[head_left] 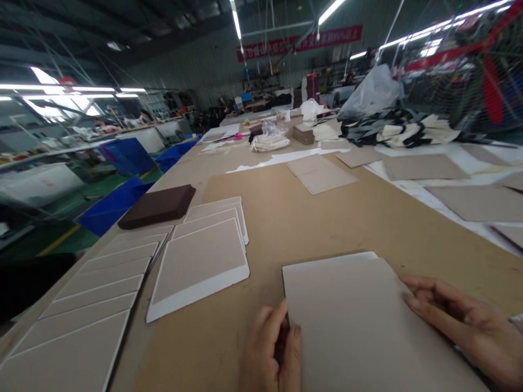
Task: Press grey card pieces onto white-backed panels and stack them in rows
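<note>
A beige sheet lies on a white board on the brown table, right in front of me. My left hand pinches the sheet's left edge between thumb and fingers. My right hand rests flat on the sheet's right edge, fingers pointing left. Left of them lies a fanned stack of white boards faced in beige.
A long overlapping row of the same boards runs along the table's left edge. A dark brown pad sits behind them. Loose beige sheets and fabric piles lie farther back. Blue bins stand off the left edge.
</note>
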Tool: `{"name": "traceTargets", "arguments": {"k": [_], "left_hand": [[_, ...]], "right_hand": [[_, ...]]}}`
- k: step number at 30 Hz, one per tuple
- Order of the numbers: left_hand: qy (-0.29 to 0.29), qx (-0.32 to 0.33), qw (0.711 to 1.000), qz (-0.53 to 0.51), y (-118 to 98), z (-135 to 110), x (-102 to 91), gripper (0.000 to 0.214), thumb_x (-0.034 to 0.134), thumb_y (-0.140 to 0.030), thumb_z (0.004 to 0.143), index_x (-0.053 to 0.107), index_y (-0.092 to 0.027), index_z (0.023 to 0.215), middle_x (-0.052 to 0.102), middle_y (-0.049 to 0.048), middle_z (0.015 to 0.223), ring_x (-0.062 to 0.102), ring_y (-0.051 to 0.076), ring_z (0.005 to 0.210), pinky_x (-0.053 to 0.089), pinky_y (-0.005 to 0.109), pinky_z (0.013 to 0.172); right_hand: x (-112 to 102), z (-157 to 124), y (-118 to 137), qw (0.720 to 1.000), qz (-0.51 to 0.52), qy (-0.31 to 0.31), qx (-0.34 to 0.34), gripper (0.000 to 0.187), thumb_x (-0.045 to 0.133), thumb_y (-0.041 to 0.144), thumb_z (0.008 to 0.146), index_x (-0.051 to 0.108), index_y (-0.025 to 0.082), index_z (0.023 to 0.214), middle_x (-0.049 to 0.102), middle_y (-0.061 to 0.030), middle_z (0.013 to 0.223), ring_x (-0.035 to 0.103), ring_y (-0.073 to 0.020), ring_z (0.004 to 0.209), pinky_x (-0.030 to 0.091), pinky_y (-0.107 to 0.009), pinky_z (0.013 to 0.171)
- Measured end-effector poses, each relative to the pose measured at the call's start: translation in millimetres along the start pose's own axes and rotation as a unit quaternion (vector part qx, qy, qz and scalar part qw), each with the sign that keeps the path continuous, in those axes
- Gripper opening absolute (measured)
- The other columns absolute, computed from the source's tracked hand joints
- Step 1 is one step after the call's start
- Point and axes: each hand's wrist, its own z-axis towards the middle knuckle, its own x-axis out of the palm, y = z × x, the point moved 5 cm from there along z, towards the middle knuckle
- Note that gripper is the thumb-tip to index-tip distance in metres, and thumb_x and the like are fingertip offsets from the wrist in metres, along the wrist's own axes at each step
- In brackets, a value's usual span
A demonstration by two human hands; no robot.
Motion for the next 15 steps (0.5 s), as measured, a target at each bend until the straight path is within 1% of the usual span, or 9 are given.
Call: {"name": "traceTargets", "arguments": {"k": [3,6,8,11,13,15], "left_hand": [[0.007,-0.026,1.000,0.010,6,9,7.4,0.032,0.050,-0.039,0.095,0.065,-0.021,0.118,0.061,0.0035,0.092,0.060,0.016,0.083,0.050,0.026,0.071],[-0.015,-0.038,0.999,0.027,11,14,11.9,0.032,0.051,-0.042,0.094,0.067,-0.021,0.112,0.063,0.0048,0.094,0.062,0.018,0.083,0.051,0.027,0.071],[-0.026,-0.037,0.998,0.037,13,17,13.9,0.032,0.050,-0.043,0.094,0.068,-0.022,0.110,0.064,0.0053,0.094,0.062,0.019,0.083,0.052,0.028,0.070],[-0.031,-0.026,0.998,0.044,14,21,15.5,0.031,0.050,-0.042,0.094,0.068,-0.022,0.108,0.064,0.0045,0.090,0.062,0.018,0.078,0.051,0.027,0.067],[-0.031,-0.014,0.998,0.050,15,22,15.8,0.029,0.051,-0.041,0.095,0.068,-0.022,0.106,0.063,0.0033,0.085,0.062,0.017,0.073,0.050,0.025,0.062],[-0.032,0.003,0.997,0.066,16,21,15.7,0.027,0.051,-0.039,0.095,0.068,-0.022,0.107,0.063,0.0028,0.083,0.061,0.017,0.071,0.050,0.025,0.061]], "right_hand": [[0,3,12,0.998,-0.050,-0.020,-0.033,0.064,0.066,0.073,0.070,0.068,0.027,0.115,0.068,-0.0024,0.084,0.064,-0.0235,0.082,0.052,-0.022,0.061],[-1,9,24,0.992,-0.100,-0.045,-0.061,0.064,0.064,0.072,0.069,0.071,0.025,0.111,0.067,-0.0031,0.082,0.064,-0.0253,0.086,0.051,-0.024,0.058],[0,13,30,0.989,-0.120,-0.056,-0.072,0.065,0.062,0.072,0.067,0.072,0.023,0.107,0.066,-0.0036,0.080,0.065,-0.0256,0.082,0.051,-0.026,0.058],[3,18,33,0.986,-0.136,-0.061,-0.077,0.065,0.060,0.072,0.065,0.073,0.021,0.104,0.064,-0.0030,0.074,0.064,-0.0242,0.074,0.051,-0.029,0.062],[4,20,31,0.985,-0.140,-0.057,-0.083,0.064,0.059,0.071,0.067,0.073,0.022,0.106,0.064,-0.0030,0.076,0.065,-0.0242,0.076,0.051,-0.030,0.063],[3,22,28,0.983,-0.145,-0.055,-0.094,0.061,0.060,0.070,0.070,0.072,0.024,0.108,0.064,-0.0027,0.078,0.065,-0.0244,0.079,0.050,-0.029,0.063]]}}
